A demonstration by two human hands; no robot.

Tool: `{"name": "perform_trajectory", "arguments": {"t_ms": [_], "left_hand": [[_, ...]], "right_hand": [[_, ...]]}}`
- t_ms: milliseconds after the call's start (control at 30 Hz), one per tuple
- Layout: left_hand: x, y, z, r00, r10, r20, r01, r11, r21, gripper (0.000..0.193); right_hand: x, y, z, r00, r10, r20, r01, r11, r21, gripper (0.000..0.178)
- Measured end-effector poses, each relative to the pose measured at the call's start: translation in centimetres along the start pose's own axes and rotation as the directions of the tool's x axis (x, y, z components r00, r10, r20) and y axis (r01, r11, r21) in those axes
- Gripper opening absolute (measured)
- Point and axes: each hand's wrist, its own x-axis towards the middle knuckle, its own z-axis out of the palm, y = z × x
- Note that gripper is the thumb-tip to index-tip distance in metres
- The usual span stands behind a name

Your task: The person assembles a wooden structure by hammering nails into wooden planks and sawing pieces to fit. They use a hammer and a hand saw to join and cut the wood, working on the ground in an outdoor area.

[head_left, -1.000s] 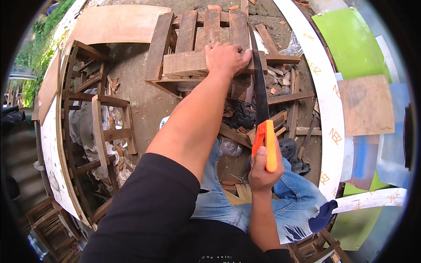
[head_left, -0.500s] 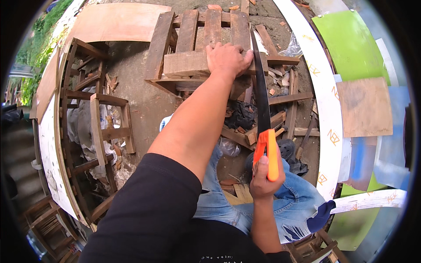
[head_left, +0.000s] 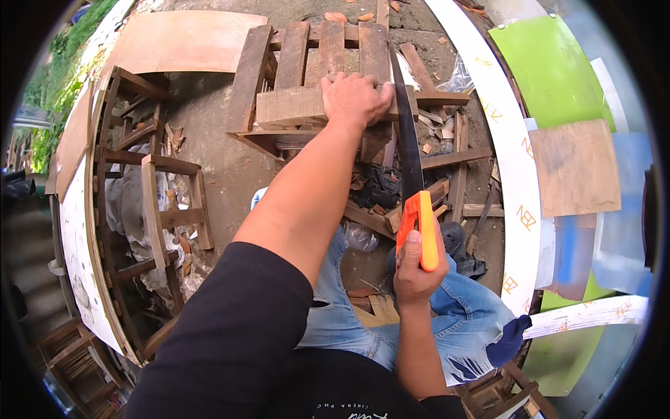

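My right hand point(head_left: 417, 274) is closed round the orange and yellow handle of a handsaw point(head_left: 410, 155). Its long dark blade runs away from me, against the wooden block point(head_left: 289, 107) near that block's right end. Over the top of the block lies my left hand point(head_left: 357, 101), its fingers curled over the far edge and pressing it down. The block rests across a low slatted wooden bench point(head_left: 293, 59). How deep the blade sits in the wood is hidden by my left hand and the blade itself.
Wood offcuts point(head_left: 457, 157) and a black plastic bag point(head_left: 384, 185) lie on the ground beyond my knees. Wooden frames point(head_left: 150, 167) stand at the left. A long white board point(head_left: 520, 174) borders the right side, with a green panel point(head_left: 551, 66) and a brown board point(head_left: 578, 167) past it.
My right hand and the saw have moved forward, away from me, along the block's right end. My left hand stays on the block. The whole view has shifted slightly.
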Motion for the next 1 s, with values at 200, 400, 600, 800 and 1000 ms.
{"name": "perform_trajectory", "arguments": {"t_ms": [200,400,600,800,1000], "left_hand": [[0.5,-2.0,-1.2,0.971,0.196,0.136,-0.201,0.979,0.020,0.073],[0.3,-1.9,-1.6,0.940,0.233,0.251,-0.270,0.954,0.128,0.092],[0.3,-1.4,-1.9,0.944,0.199,0.263,-0.241,0.960,0.141,0.090],[0.4,-1.0,-2.2,0.949,0.164,0.270,-0.207,0.969,0.138,0.091],[0.4,-1.2,-2.2,0.944,0.176,0.280,-0.224,0.963,0.147,0.092]], "right_hand": [[0.5,-1.4,-0.5,0.994,0.107,0.018,-0.108,0.988,0.107,0.051],[0.9,-2.0,-0.6,0.993,-0.068,0.097,0.085,0.979,-0.183,0.050],[0.6,-2.9,-1.2,0.997,-0.044,-0.057,0.044,0.999,-0.009,0.042],[0.5,-3.6,-1.7,0.998,0.041,-0.048,-0.041,0.999,-0.014,0.040],[0.4,-3.4,-1.2,0.999,-0.035,-0.030,0.034,0.998,-0.049,0.039]]}}
